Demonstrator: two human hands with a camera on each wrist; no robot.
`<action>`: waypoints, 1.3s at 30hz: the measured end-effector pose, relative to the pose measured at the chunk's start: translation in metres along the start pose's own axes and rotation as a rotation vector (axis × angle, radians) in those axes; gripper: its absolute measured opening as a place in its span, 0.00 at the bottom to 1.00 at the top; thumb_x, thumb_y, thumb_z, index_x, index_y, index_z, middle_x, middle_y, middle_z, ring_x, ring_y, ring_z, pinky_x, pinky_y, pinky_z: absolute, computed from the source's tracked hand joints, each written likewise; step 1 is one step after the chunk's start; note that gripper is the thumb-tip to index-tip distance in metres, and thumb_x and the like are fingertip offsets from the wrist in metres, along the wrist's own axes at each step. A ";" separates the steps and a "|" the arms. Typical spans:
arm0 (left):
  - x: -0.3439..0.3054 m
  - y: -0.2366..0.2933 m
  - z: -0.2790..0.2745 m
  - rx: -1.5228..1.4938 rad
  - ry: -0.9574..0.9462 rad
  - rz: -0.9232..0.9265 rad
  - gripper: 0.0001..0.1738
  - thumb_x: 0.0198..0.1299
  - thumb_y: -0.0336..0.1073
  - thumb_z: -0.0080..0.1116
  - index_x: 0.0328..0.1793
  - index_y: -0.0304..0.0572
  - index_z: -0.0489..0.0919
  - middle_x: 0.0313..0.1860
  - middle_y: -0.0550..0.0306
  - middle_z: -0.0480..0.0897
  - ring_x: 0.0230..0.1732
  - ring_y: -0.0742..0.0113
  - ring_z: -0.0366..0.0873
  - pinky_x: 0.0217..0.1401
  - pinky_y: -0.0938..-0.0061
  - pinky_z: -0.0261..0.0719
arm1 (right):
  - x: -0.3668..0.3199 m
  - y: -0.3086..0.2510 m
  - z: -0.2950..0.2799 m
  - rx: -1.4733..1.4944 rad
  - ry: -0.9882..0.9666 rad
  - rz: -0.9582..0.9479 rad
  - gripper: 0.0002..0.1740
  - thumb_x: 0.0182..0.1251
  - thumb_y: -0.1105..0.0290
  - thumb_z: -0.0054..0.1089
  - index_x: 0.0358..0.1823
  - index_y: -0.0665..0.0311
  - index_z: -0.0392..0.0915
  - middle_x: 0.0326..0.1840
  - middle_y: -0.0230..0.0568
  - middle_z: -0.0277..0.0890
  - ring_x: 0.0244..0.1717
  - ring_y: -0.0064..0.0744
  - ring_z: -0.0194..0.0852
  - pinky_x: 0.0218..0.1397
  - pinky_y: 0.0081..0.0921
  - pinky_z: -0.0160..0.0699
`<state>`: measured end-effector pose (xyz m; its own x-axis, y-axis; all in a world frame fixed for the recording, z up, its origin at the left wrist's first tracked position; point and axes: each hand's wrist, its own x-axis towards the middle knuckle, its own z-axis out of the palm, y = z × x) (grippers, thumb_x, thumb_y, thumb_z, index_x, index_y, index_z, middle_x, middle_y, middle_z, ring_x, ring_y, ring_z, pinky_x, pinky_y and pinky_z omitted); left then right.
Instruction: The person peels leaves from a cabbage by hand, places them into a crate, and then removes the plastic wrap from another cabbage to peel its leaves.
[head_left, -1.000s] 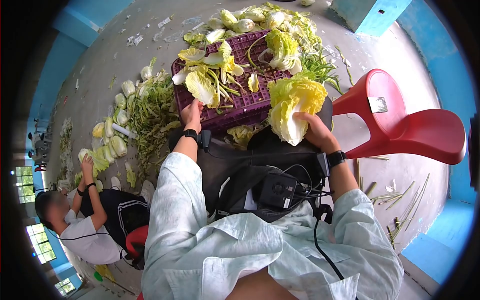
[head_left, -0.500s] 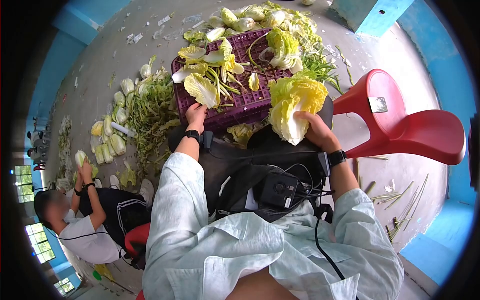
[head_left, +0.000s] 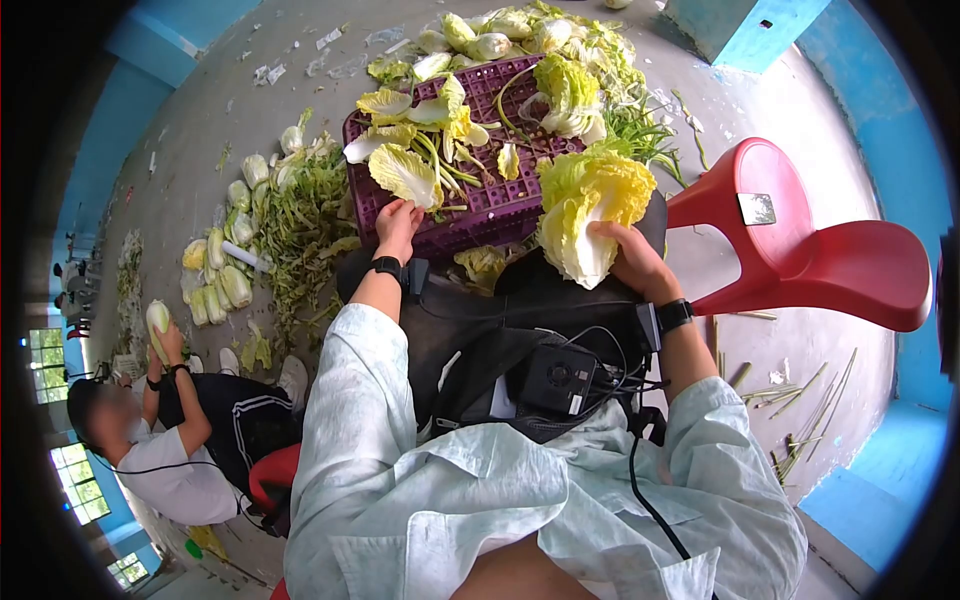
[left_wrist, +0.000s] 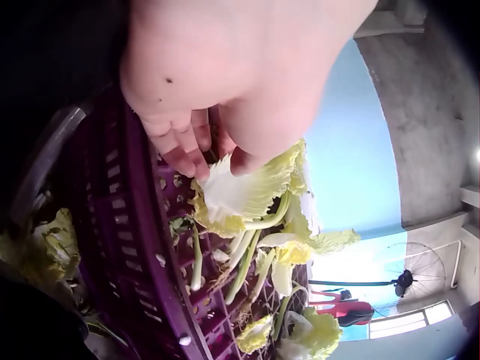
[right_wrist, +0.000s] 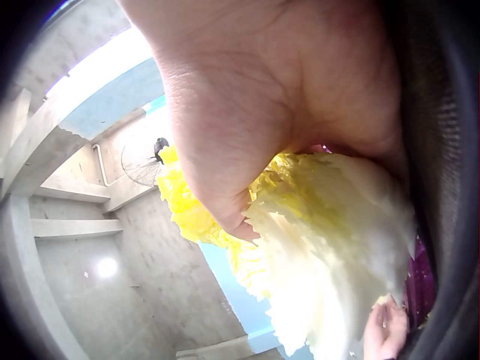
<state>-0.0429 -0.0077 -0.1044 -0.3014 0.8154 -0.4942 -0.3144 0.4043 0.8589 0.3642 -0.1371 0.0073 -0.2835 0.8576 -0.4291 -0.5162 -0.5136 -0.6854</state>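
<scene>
In the head view my right hand (head_left: 640, 262) holds a Chinese cabbage (head_left: 590, 215) with frilly yellow leaves, upright over the lap. The right wrist view shows the thumb pressed on the cabbage's white outer rib (right_wrist: 330, 225); the far fingers are hidden behind it. At the near left edge of an upturned purple crate (head_left: 480, 225), my left hand (head_left: 395, 228) pinches a loose yellow cabbage leaf (head_left: 404, 178). Up close in the left wrist view, fingertips and thumb lie either side of the leaf's white base (left_wrist: 221, 187). More leaves and green stalks (left_wrist: 244, 270) litter the crate.
A trimmed cabbage (head_left: 572, 105) lies on the crate's far right, with a heap of cabbages (head_left: 490, 45) beyond. Right of me stands a red chair (head_left: 770, 220) with a phone on it. Another person (head_left: 170, 450) sits at left, holding a cabbage near a pile of greens (head_left: 305, 225).
My left hand drew back slightly from the leaf, then moved forward again to its base. My right hand and its cabbage stay nearly still. The other person has raised a cabbage.
</scene>
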 end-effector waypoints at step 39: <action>-0.207 0.060 0.131 0.395 -1.014 0.152 0.17 0.74 0.39 0.62 0.58 0.32 0.85 0.50 0.60 0.89 0.48 0.79 0.83 0.53 0.77 0.81 | 0.003 0.005 -0.005 0.029 -0.093 -0.035 0.24 0.77 0.68 0.57 0.70 0.69 0.71 0.65 0.43 0.80 0.64 0.37 0.81 0.69 0.38 0.79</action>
<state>0.1180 -0.0978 0.0672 0.6239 0.7569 -0.1947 0.0279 0.2274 0.9734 0.3648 -0.1377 -0.0001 -0.3384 0.8743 -0.3479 -0.5499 -0.4838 -0.6809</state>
